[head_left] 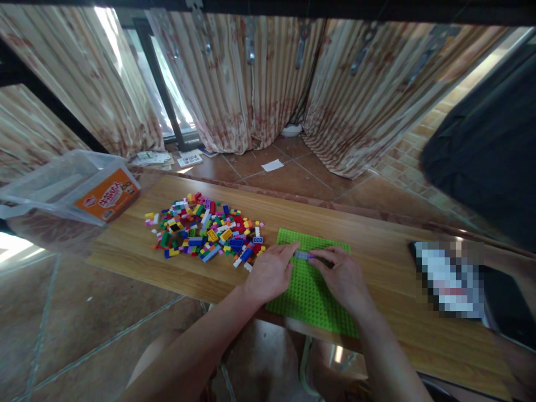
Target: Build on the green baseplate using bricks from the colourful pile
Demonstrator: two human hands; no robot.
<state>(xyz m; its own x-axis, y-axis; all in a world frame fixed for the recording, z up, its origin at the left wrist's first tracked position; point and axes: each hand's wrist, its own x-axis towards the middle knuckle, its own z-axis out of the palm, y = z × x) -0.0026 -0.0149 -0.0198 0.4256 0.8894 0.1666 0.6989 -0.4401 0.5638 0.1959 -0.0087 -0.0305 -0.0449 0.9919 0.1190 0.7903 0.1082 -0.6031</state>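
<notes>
A bright green studded baseplate [312,296] lies on the wooden table [377,251] in front of me. Both hands rest on its upper half. My left hand [270,272] lies on the plate's left edge, fingers curled, tips touching a small grey-purple brick [302,255]. My right hand [341,276] meets it from the right, fingertips pinching the same brick against the plate. A pile of several loose coloured bricks [205,229] is spread on the table just left of my left hand.
A clear plastic box with an orange label [79,192] sits at the table's left end. A dark device with a blurred screen [452,279] lies at the right. Curtains [259,84] hang behind; papers lie on the tiled floor.
</notes>
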